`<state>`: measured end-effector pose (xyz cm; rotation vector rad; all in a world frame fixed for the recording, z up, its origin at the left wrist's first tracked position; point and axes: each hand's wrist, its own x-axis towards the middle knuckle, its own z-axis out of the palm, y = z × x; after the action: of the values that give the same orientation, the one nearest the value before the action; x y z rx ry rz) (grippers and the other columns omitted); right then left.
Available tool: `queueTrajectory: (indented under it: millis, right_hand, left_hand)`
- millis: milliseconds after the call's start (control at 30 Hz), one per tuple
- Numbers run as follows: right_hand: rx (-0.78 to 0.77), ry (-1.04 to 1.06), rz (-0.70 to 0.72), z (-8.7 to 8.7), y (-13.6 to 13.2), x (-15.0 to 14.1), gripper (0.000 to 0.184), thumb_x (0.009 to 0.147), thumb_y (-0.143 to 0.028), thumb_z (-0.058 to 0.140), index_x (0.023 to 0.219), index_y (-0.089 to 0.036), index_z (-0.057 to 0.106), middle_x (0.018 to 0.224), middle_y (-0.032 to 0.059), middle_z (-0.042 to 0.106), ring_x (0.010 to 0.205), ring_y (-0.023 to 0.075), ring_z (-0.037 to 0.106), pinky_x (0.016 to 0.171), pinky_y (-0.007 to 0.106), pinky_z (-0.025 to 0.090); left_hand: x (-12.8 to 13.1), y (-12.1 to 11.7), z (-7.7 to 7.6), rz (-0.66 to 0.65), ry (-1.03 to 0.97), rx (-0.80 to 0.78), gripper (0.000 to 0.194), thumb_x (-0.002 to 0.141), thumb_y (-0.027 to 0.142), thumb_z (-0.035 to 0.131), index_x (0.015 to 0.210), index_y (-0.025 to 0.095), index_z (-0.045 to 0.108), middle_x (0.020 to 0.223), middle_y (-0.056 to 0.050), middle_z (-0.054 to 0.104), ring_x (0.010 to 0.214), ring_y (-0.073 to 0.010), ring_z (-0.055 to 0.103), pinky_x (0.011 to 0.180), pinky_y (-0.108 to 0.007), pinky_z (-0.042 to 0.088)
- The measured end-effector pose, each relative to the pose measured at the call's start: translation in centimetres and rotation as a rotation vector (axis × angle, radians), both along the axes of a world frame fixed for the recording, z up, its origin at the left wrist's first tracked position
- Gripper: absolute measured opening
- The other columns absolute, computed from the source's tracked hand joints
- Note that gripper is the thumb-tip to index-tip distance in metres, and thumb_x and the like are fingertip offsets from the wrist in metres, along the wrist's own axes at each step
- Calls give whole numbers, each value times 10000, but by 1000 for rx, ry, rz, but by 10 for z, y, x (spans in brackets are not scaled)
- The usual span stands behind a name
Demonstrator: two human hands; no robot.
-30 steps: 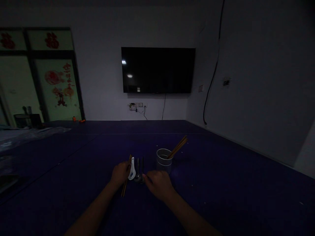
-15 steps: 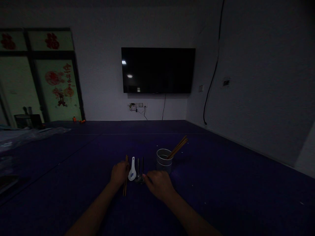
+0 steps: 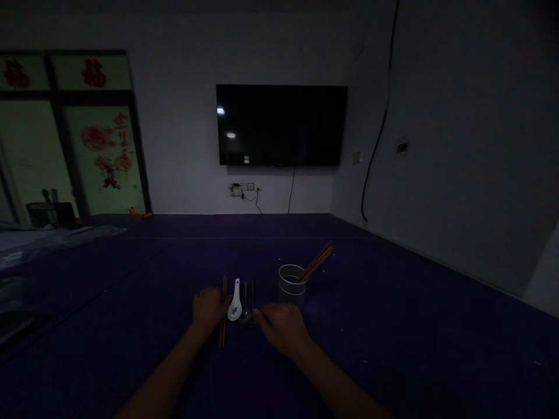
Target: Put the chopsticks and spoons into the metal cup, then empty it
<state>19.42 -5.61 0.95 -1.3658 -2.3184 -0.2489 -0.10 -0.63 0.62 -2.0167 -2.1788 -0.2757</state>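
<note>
My left hand (image 3: 208, 307) rests on the dark blue table (image 3: 393, 326), fingers curled against a pair of wooden chopsticks (image 3: 223, 326) that lie pointing away from me. Just right of them lies a white ceramic spoon (image 3: 234, 302) with a blue mark. Then come a metal spoon (image 3: 246, 308) and a dark thin utensil (image 3: 253, 289). My right hand (image 3: 283, 327) lies with fingers curled, and its tips touch the metal spoon's bowl. Behind that hand stands a metal cup (image 3: 292, 283) with more chopsticks (image 3: 316, 261) leaning out to the right.
The room is dim. A black television (image 3: 282, 125) hangs on the far wall above a socket strip (image 3: 243, 188). Crumpled clear plastic (image 3: 39, 240) lies at the table's far left. Glass doors with red paper cuttings (image 3: 105, 152) stand at the left.
The chopsticks under my left hand have turned from a slant to straight and now lie flat. My left hand has drawn slightly left. My right hand has stayed put.
</note>
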Motion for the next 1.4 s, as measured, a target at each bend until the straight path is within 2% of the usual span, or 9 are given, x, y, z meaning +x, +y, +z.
queueTrajectory:
  millis: [167, 433, 933, 1267, 1400]
  right_hand:
    - [-8, -5, 11, 0, 0, 1, 394, 934, -359, 336, 739, -186, 632, 765, 40, 702, 698, 138, 644, 571, 225, 345]
    - [-6, -8, -4, 2, -1, 0, 396, 936, -364, 337, 750, -187, 639, 769, 44, 704, 687, 136, 649, 573, 221, 360]
    - [18, 12, 16, 0, 0, 0, 395, 937, -353, 344, 735, -182, 638, 753, 47, 700, 675, 130, 642, 577, 214, 360]
    - [18, 13, 18, 2, -2, 0, 399, 939, -348, 337, 731, -184, 635, 739, 40, 696, 671, 134, 644, 566, 225, 353]
    - [11, 15, 11, 1, -1, 0, 407, 941, -352, 333, 730, -181, 637, 743, 44, 697, 680, 130, 640, 577, 216, 358]
  left_hand:
    - [-1, 0, -1, -1, 12, -46, 474, 850, 473, 323, 886, 142, 660, 984, -154, 662, 988, -282, 597, 815, -388, 431]
    - [-4, 2, -2, -33, 28, -56, 402, 848, 392, 362, 951, 132, 651, 1039, -167, 650, 1026, -289, 577, 847, -424, 424]
    - [-8, 4, -3, -19, 107, -44, 360, 803, 243, 376, 957, 99, 668, 998, -200, 661, 1025, -304, 582, 836, -441, 426]
    - [-10, 2, 2, 8, 89, -104, 317, 756, 248, 426, 912, 128, 674, 997, -169, 678, 1005, -294, 594, 843, -426, 413]
    - [-11, -1, 7, 63, 67, -41, 326, 794, 284, 394, 883, 125, 665, 969, -170, 671, 970, -284, 604, 813, -399, 420]
